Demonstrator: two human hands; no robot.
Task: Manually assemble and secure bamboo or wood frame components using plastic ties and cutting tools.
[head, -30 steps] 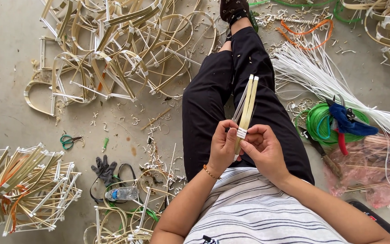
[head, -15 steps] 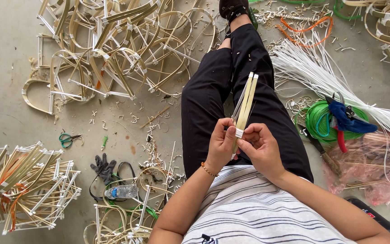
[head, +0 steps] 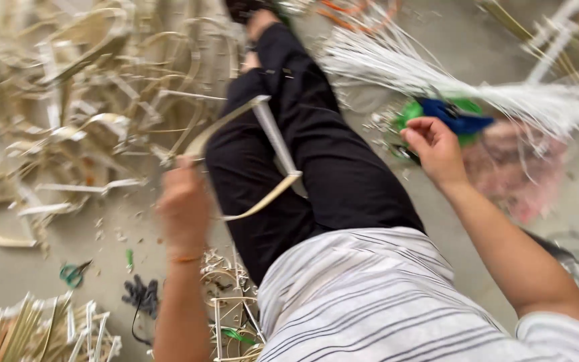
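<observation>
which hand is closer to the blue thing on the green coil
Right. The right hand reaches to the blue thing on the green coil, fingertips about touching it. The left hand is far across the legs, holding the bent cane strips.

Pale bent bamboo strip (head: 263, 147) over lap

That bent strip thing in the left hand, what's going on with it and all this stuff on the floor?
A person sits on the floor with legs in black trousers stretched out. The left hand has a grip on a frame of pale bent strips, held out over the lap. The right hand reaches to the side, fingers at a blue tool lying on a green coil by a bundle of white strands. Heaps of similar strip frames lie around; the picture is blurred.
</observation>
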